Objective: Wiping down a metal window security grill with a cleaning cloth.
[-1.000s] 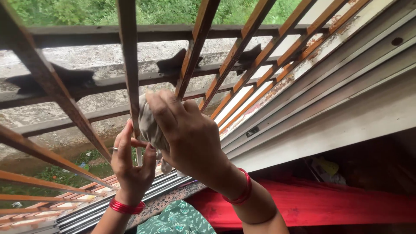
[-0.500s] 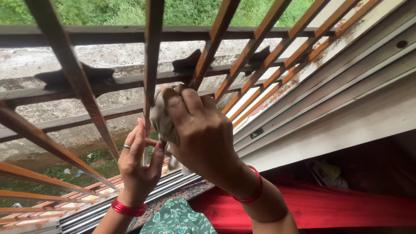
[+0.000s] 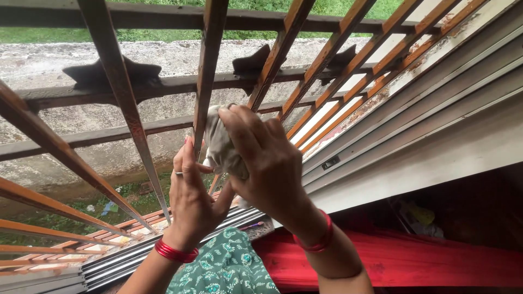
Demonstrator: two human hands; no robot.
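Since a second ago our view has swung left and tipped down, so the rusty brown vertical bar (image 3: 208, 71) now stands nearer the middle, and our left hand (image 3: 192, 193) has risen beside it. Nearest to us lie the green patterned cloth of our clothing (image 3: 220, 269) and a red fabric strip (image 3: 414, 260) along the bottom edge, with thin red bangles on each wrist (image 3: 174, 252). Our left hand has its fingers held close together and pointing up, a ring on one of them, and its fingertips lie against the bar and the edge of the rag; whether it grips the bar we cannot tell. Our right hand (image 3: 267, 163) is curled tight around a crumpled grey-beige rag (image 3: 219, 142), fingers folded over the top of it, pressing it against the bar just above the left hand. The rag sits between the two hands, wrapped partly about that bar, below the dark horizontal rail (image 3: 174, 84) with its flat star-shaped ornaments (image 3: 111, 73). To the right run the grey metal sliding-window tracks (image 3: 414, 103) and more orange-brown bars (image 3: 338, 49). Beyond the grille we see a weathered concrete ledge (image 3: 81, 57), and past it green grass (image 3: 65, 35) at the top.
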